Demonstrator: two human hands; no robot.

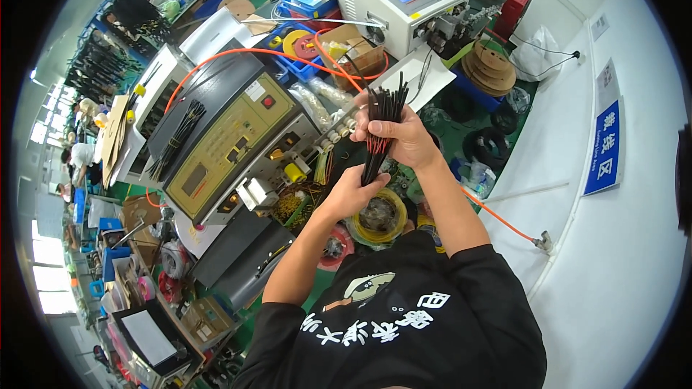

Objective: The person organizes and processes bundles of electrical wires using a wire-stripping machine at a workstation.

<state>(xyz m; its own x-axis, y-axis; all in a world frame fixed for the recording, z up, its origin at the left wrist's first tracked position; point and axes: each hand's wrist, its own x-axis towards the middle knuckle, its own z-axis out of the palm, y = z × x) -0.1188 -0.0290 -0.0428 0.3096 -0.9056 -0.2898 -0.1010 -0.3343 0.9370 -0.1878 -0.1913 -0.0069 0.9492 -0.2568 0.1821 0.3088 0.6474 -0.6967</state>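
two hands on a bundle of thin black wires

at ten o'clock, dark cables (130, 25) hang in rows. between nine and ten, a machine with a yellow front panel (231, 140) stands at a slant, and a bunch of black strands (175, 137) lies on its dark hood.

near the hub of the clock, the left hand (349, 194) is closed round the lower end of the wire bundle (388, 106). the bundle itself sits at one o'clock, close to the hub, held nearly upright and leaning a little to the right at its top; red shows among the black about midway. the right hand (412, 137) grips it there and higher up, thumb across the front and fingers wrapped around the left side.

the bundle looks light, springy along its length and hard to crush, though single wires probably bend easily. smooth coatings may let strands slip past one another, so the midway grip seems the best hold, with the second hand gathering the lower ends. the upper tips fan out unevenly and could snag.

at five o'clock lies a yellow coil (395, 229); past twelve, a white machine (432, 11); at two, brown spools (486, 70).
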